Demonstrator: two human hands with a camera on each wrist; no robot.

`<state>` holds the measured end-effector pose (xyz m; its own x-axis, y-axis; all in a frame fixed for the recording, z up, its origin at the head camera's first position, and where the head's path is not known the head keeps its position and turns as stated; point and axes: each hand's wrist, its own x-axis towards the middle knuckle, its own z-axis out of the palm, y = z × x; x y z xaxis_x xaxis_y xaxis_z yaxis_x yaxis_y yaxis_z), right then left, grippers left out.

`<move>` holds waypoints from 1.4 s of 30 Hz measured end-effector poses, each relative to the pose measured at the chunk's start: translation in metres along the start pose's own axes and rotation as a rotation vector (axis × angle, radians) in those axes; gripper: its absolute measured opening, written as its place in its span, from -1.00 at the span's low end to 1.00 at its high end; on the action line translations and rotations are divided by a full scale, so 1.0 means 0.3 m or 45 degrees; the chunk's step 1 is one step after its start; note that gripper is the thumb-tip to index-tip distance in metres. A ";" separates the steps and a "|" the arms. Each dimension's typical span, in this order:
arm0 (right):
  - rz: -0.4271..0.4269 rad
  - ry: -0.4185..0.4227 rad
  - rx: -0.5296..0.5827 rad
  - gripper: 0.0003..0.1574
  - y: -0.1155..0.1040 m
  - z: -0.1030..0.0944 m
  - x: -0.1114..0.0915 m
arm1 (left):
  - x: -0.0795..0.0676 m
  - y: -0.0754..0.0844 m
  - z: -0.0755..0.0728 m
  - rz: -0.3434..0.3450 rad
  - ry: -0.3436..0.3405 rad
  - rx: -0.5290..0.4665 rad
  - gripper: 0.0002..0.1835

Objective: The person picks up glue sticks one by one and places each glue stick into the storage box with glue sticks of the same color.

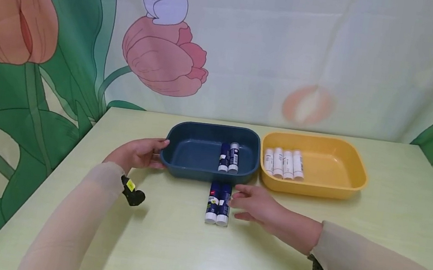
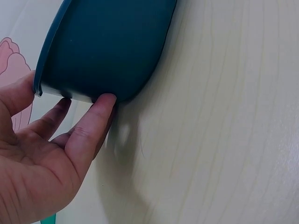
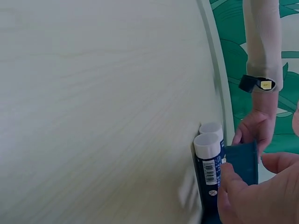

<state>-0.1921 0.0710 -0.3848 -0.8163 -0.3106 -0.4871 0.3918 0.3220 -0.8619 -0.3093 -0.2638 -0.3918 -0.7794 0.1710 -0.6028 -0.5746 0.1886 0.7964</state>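
My left hand (image 1: 140,152) holds the left end of a dark blue tray (image 1: 191,173), thumb at the rim and fingers against the outer wall low down, as the left wrist view shows. In front of this tray, two dark blue glue sticks (image 1: 218,206) with white ends lie side by side on the table. Just right of them is my right hand (image 1: 258,206), fingers extended and slightly spread. In the right wrist view a fingertip is right at the nearer glue stick (image 3: 210,172). Two more blue glue sticks (image 1: 229,157) lie inside the blue tray, toward its right end.
A yellow tray (image 1: 324,191) stands against the blue one's right side. Several white glue sticks (image 1: 284,163) lie in its left part. Behind the pale table (image 1: 169,247) hangs a cloth (image 1: 259,58) printed with flowers and a white animal.
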 end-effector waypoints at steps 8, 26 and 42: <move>0.061 0.072 0.025 -0.19 -0.001 0.014 0.053 | 0.005 -0.003 0.000 0.000 -0.001 -0.011 -0.31; 0.053 0.138 0.028 -0.26 0.020 0.038 0.118 | 0.003 -0.005 0.000 0.001 0.002 -0.004 -0.31; 0.094 0.254 -0.191 -0.29 0.003 0.070 0.123 | 0.004 -0.004 0.000 -0.003 -0.001 0.014 -0.31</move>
<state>-0.2130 0.0410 -0.4066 -0.8611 -0.1037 -0.4978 0.3983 0.4711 -0.7870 -0.3096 -0.2639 -0.3936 -0.7778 0.1709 -0.6049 -0.5737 0.2000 0.7943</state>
